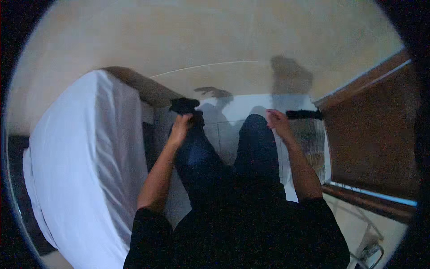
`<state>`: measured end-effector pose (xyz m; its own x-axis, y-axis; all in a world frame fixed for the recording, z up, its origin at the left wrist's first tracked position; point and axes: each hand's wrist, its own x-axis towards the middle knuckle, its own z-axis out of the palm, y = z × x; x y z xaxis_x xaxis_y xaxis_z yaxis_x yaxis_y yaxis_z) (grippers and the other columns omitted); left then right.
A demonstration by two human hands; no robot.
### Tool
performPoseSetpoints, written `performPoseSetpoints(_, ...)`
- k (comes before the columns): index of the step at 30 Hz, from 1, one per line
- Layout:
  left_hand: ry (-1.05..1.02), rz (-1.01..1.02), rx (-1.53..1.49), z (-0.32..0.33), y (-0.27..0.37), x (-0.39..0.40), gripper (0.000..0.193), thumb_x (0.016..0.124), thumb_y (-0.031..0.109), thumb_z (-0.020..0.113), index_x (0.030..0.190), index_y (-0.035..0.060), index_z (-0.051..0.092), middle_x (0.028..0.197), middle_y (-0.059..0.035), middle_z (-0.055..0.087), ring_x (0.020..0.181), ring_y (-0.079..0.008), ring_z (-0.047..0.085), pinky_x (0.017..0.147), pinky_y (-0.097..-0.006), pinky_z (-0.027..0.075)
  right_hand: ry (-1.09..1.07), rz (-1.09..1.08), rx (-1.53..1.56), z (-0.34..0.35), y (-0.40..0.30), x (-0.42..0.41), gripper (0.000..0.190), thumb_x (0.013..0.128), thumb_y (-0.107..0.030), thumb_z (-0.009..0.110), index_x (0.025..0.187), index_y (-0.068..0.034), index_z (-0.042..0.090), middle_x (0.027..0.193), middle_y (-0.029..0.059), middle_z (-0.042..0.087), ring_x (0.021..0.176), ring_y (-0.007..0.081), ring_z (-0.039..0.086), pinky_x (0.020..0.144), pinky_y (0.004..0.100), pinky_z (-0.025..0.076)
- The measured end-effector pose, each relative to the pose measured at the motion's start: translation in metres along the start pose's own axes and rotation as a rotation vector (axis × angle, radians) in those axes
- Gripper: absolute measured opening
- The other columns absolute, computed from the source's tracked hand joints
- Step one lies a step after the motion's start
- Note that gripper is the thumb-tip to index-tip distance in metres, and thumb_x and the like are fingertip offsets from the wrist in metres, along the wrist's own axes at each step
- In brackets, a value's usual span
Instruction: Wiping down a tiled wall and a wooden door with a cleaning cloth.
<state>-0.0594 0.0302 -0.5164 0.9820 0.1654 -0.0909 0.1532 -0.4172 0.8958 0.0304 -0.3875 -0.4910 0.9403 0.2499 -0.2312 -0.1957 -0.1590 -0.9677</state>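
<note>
My left hand (180, 129) is closed around a black, soft-looking bundle (184, 106) that seems to be cloth; its exact kind is too dark to make out. The bundle is in front of my left leg (195, 151), with a darker part hanging below the fist. To the right of my other knee (257, 131), my right hand (278, 123) is held out, loosely curled with thumb and fingers apart. Nothing shows in it. Both forearms are bare below the sleeves of a black top (248, 235).
A bed with a white sheet (70, 154) stands on my left, a brown board (134, 82) at its far end. Ahead is a beige wall (215, 40) with shadows. On my right are a brown door (373, 134), a dark strip (304, 114), a mat (310, 141) and a metal frame (378, 255).
</note>
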Motion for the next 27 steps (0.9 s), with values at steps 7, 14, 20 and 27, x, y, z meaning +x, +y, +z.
performPoseSetpoints(7,-0.118,0.080,0.000,0.032,0.040,-0.025,0.029,0.090,0.011,0.050,0.116,-0.0016,0.053,0.111,-0.0168,0.058,0.105,-0.0306,0.053,0.093,-0.0367,0.039,-0.136,-0.135,-0.550,0.029,0.033,-0.022,0.025,0.089,-0.020,0.059,0.110,-0.007,0.063,0.093,0.0084,0.064,0.076,0.0146,0.061,0.068,0.0315,0.049)
performPoseSetpoints(14,-0.323,0.213,0.177,0.016,0.055,-0.078,0.034,0.084,0.020,0.057,0.111,-0.0013,0.057,0.106,-0.0185,0.060,0.095,-0.0370,0.057,0.085,-0.0413,0.043,-0.191,-0.202,-0.797,0.029,-0.013,-0.102,0.028,0.084,-0.028,0.063,0.105,-0.010,0.066,0.085,0.0075,0.061,0.069,0.0201,0.058,0.062,0.0358,0.048)
performPoseSetpoints(20,-0.388,0.163,-0.026,0.030,0.138,-0.099,0.043,0.082,0.024,0.058,0.117,0.0005,0.052,0.103,-0.0168,0.062,0.090,-0.0365,0.059,0.078,-0.0415,0.047,-0.261,-0.120,-0.805,0.032,-0.068,-0.167,0.026,0.082,-0.029,0.061,0.100,-0.011,0.067,0.081,0.0070,0.062,0.071,0.0233,0.059,0.062,0.0377,0.049)
performPoseSetpoints(27,-0.496,-0.182,-0.044,0.029,0.201,-0.152,0.038,0.083,0.031,0.061,0.107,0.0013,0.060,0.098,-0.0163,0.064,0.091,-0.0312,0.060,0.078,-0.0405,0.046,-0.370,0.072,-0.539,0.041,-0.135,-0.236,0.022,0.083,-0.028,0.058,0.094,-0.011,0.066,0.077,0.0088,0.061,0.073,0.0262,0.060,0.066,0.0392,0.049)
